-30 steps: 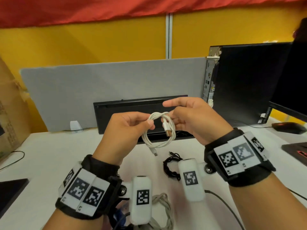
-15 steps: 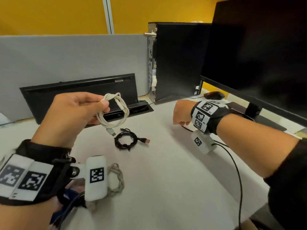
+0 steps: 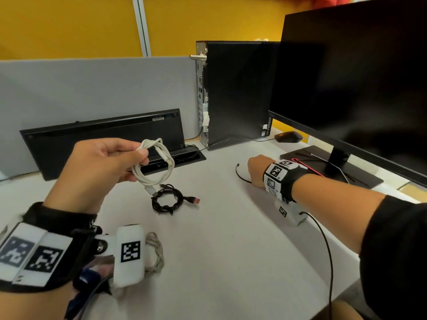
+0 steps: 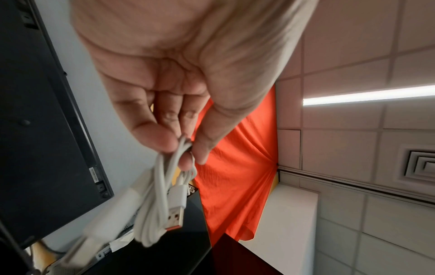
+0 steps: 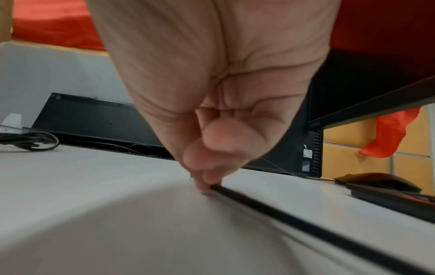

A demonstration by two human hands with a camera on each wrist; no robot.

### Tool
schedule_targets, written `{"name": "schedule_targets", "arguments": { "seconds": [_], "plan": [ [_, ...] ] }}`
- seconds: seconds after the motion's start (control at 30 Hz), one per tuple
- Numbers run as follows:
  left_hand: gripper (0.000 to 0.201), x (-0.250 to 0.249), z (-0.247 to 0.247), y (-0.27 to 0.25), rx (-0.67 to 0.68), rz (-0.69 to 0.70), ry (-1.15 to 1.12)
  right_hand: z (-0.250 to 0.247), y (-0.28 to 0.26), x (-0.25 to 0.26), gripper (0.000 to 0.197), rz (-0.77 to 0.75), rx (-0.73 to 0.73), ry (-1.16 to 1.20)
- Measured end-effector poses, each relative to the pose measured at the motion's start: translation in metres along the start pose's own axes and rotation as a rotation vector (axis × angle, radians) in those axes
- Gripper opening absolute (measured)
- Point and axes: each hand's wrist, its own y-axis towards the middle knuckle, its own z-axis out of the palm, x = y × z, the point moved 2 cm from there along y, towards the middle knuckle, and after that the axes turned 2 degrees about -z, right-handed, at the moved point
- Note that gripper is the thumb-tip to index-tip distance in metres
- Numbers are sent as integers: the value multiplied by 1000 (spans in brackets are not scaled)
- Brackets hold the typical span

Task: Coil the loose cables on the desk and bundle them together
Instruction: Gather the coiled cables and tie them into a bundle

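Note:
My left hand (image 3: 139, 163) holds a coiled white USB cable (image 3: 153, 168) up over the desk, pinched between thumb and fingers (image 4: 162, 141). Its plug hangs down in the white cable's (image 4: 160, 204) loops in the left wrist view. My right hand (image 3: 255, 169) is down on the desk at the right. There its fingertips (image 5: 204, 186) pinch the end of a thin black cable (image 5: 282, 215) that lies flat. A short curve of the thin black cable (image 3: 240, 175) shows left of the hand. A coiled black USB cable (image 3: 167, 199) lies on the desk between my hands.
A beige braided cable (image 3: 157, 252) lies near my left wrist. A black keyboard (image 3: 104, 139) leans on the grey partition, with a PC tower (image 3: 235, 93) to its right. A large monitor (image 3: 358, 88), its base (image 3: 360, 176) and a mouse (image 3: 288, 136) crowd the right side.
My right hand let go of the white coil and moved right and down to the desk, onto the thin black cable. The left hand kept the coil. The view swung right.

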Motion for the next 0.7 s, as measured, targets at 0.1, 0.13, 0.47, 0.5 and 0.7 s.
{"name": "schedule_targets", "arguments": {
  "seconds": [0.1,0.13,0.47,0.5,0.7],
  "plan": [
    [9,0,-1,1,-11,-19,-28,-21,-5,6,20,-33,-76,36],
    [8,0,-1,1,-22,-27,-30,-32,-7,9,22,-37,-101,98],
    [3,9,-20,10,-210,-111,-130,-143,-45,48,16,-403,-528,979],
    [2,10,-23,11,-231,-123,-157,-149,-47,50,17,-434,-554,1091],
    [5,10,-40,16,-312,-128,-252,-152,-48,70,22,-453,-601,1617]
  ]
}}
